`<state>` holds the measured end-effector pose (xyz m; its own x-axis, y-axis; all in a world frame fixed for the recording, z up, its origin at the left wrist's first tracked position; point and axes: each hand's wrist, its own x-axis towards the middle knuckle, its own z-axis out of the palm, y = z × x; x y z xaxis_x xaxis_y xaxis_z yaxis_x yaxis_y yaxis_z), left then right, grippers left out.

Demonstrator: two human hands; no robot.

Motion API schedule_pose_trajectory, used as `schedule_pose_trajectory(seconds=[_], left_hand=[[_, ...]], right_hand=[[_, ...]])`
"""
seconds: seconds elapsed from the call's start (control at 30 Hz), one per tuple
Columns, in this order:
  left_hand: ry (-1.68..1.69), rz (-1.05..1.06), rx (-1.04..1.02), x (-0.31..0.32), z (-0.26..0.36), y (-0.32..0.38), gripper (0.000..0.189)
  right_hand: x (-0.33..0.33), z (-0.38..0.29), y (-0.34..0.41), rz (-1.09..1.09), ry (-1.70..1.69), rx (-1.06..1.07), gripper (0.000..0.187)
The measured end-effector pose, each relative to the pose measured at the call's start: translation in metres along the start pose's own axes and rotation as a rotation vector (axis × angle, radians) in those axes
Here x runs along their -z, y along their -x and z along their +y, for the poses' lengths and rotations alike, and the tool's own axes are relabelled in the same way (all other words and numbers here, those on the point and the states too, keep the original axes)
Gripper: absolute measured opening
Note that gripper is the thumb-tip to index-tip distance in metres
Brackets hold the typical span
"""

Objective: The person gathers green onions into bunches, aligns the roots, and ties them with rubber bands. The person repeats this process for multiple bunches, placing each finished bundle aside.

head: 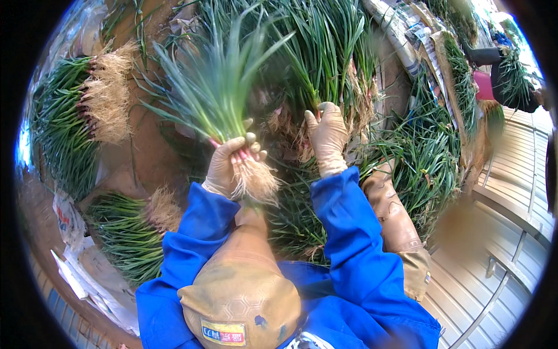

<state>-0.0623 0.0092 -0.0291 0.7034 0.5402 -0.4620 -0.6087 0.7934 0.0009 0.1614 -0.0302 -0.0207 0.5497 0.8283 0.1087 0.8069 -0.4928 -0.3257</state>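
My left hand (231, 163), in a pale glove, is closed around a bunch of green onions (231, 118) just above their roots. The leaves fan upward and are blurred; the stringy roots (255, 179) hang below my fist. My right hand (329, 135), gloved the same way, reaches into a large pile of green onions (324, 52). Its thumb and fingers close about the base of a stem there. How many stems it grips is hidden by the hand. More roots (359, 100) hang from the pile, right beside that hand.
Stacked green onions (69, 118) lie at the left, with a smaller stack (130, 231) nearer me. Loose leaves (423, 161) are heaped at the right, beside my covered leg (388, 209). A metal panel (488, 279) flanks the right. Another person (497, 78) is at the upper right edge.
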Motion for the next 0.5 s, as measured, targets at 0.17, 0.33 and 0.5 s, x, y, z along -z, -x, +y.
schedule_pose_trajectory(seconds=[0.17, 0.33, 0.5], left_hand=[[-0.061, 0.09, 0.15, 0.0, -0.001, -0.005, 0.037], [-0.103, 0.035, 0.067, -0.003, -0.01, 0.001, 0.031], [-0.062, -0.122, -0.096, -0.011, 0.005, 0.011, 0.039]], right_hand=[[-0.012, -0.007, 0.03, -0.174, -0.065, -0.017, 0.013], [-0.018, 0.004, 0.037, 0.191, -0.161, -0.056, 0.026], [-0.013, 0.016, 0.005, -0.172, 0.088, -0.118, 0.02]])
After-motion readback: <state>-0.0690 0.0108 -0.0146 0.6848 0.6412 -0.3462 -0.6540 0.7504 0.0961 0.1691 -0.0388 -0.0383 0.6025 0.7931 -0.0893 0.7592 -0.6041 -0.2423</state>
